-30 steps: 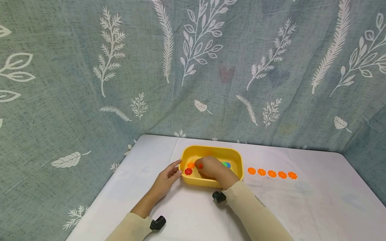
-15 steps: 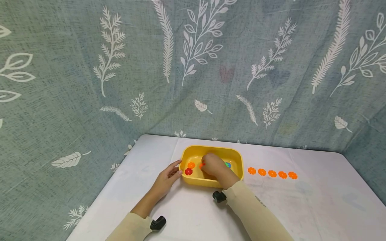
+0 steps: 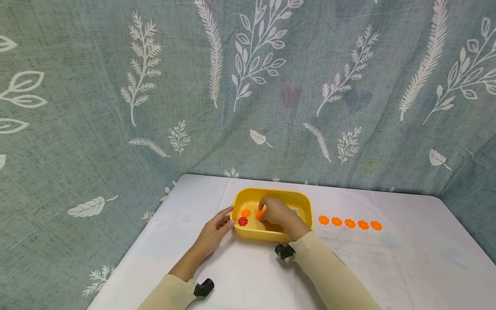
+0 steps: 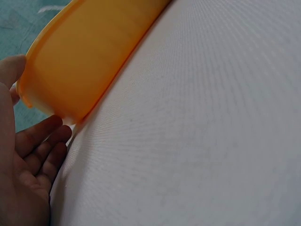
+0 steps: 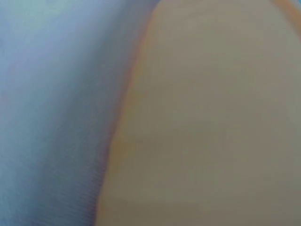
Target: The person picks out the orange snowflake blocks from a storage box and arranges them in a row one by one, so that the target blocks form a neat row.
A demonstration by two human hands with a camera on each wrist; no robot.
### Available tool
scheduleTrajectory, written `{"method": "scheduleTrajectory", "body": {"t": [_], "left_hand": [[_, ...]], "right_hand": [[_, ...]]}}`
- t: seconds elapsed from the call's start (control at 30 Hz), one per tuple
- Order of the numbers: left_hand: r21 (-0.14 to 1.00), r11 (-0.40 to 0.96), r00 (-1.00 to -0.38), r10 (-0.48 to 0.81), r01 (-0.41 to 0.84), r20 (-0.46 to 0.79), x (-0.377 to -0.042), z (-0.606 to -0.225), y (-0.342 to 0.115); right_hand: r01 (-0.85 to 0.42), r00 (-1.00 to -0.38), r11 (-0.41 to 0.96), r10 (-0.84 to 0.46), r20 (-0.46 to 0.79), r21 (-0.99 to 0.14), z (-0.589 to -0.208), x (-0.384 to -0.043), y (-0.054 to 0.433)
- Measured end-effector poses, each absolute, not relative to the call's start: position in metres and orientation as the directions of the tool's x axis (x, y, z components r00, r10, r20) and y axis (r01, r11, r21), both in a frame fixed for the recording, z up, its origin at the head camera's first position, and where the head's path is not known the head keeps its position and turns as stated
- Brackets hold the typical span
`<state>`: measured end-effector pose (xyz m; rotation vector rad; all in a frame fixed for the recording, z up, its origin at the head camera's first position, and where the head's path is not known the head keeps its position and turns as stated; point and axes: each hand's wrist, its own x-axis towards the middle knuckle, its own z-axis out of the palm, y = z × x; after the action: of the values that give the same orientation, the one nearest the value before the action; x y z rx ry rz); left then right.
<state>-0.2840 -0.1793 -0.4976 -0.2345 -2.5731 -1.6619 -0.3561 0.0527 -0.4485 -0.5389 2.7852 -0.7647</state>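
Observation:
A yellow plastic tub [image 3: 255,234] stands on the table with several flower-shaped plastic discs inside. My left hand [image 3: 213,232] rests against the tub's left end, fingers relaxed and the tips at its rim and side. In the left wrist view the left hand [image 4: 35,155] shows its lower fingers loosely bent beside the tub wall [image 4: 80,61]. My right hand [image 3: 276,212] reaches into the tub and pinches an orange disc [image 3: 260,215]. Left of it lie another orange disc [image 3: 246,213] and a red disc [image 3: 243,221]. A blue disc [image 3: 294,212] is partly hidden behind the right hand.
A row of several orange discs [image 3: 350,223] lies on the white tablecloth [image 3: 407,249] right of the tub. Patterned green-grey fabric [image 3: 248,142] hangs behind the table. A pale sleeve [image 5: 202,122] fills most of the right wrist view.
My right hand has shifted slightly right inside the tub, and the orange disc now shows tilted up between its fingers. The left hand and the row of discs have stayed in place.

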Motion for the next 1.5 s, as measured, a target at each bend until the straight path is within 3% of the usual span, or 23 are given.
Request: {"method": "scheduleTrajectory", "body": {"t": [0.3, 0.63, 1.03, 1.5], "left_hand": [[0.902, 0.398, -0.986, 0.089, 0.166, 0.142, -0.283, -0.497, -0.178], [0.905, 0.388, -0.984, 0.095, 0.175, 0.15, -0.283, -0.499, -0.179], [0.898, 0.401, -0.983, 0.1, 0.181, 0.154, -0.285, -0.5, -0.179], [0.895, 0.409, -0.984, 0.099, 0.179, 0.151, -0.286, -0.501, -0.179]], "right_hand": [[-0.251, -0.885, 0.692, -0.447, -0.129, -0.677, -0.446, -0.356, 0.067], [-0.218, -0.879, 0.625, -0.459, -0.127, -0.75, -0.432, -0.344, 0.097], [-0.229, -0.907, 0.635, -0.414, -0.076, -0.737, -0.41, -0.336, 0.141], [-0.137, -0.96, 0.609, -0.275, -0.046, -0.781, -0.415, -0.32, 0.207]]}}
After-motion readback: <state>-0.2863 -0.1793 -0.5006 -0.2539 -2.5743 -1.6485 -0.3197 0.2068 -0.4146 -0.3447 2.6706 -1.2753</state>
